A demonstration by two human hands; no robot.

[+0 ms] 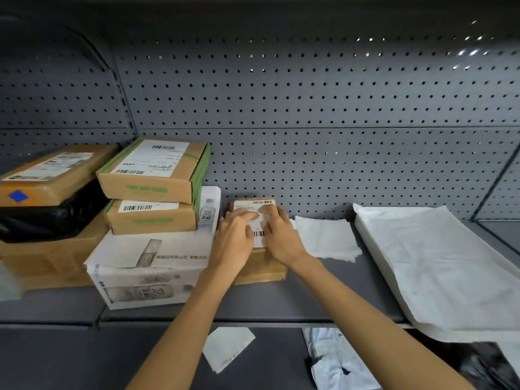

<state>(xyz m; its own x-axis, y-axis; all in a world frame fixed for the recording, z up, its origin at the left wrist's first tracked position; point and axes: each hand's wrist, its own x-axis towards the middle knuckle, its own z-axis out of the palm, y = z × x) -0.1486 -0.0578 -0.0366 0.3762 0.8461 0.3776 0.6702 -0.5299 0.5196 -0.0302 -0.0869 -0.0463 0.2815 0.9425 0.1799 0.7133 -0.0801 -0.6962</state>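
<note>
Far L, around 9 o'clock in the frame: a flat brown box w/ a blue sticker [42, 178] sits on a black bag [47, 218], which lies on a bigger brown carton [50, 260]. Next over, two green-print boxes are stacked, the top one [152, 170] skewed a bit on the lower one [152, 219], both resting on a white bottle carton [146, 271]. Main bit, just below center: the small brown box [261, 266] stands on the grey shelf [323, 291], right beside the white carton at its 9 o'clock, w/ a white label [257, 205] lying on its top. L hand [233, 235] lies flat on the label's left half, fingers [247, 215] straight & close together, pointing to approx 1 o'clock, pressing down and gripping nothing. R hand [281, 235] does the same on the right half, fingers [267, 211] mostly straight, pointing to approx 11 o'clock, nothing held either. A barcode shows between the two thumbs. At the box's 3 o'clock, just beside it, a few thin white sheets [326, 237]. Further toward 3 o'clock a big white paper stack [436, 263] overhangs the shelf's front edge. Pegboard [309, 108] runs behind everything at 12 o'clock. One level down, a white paper scrap [228, 347] at 6 o'clock and a pale poly bag [337, 358] at approx 5 o'clock.
</note>
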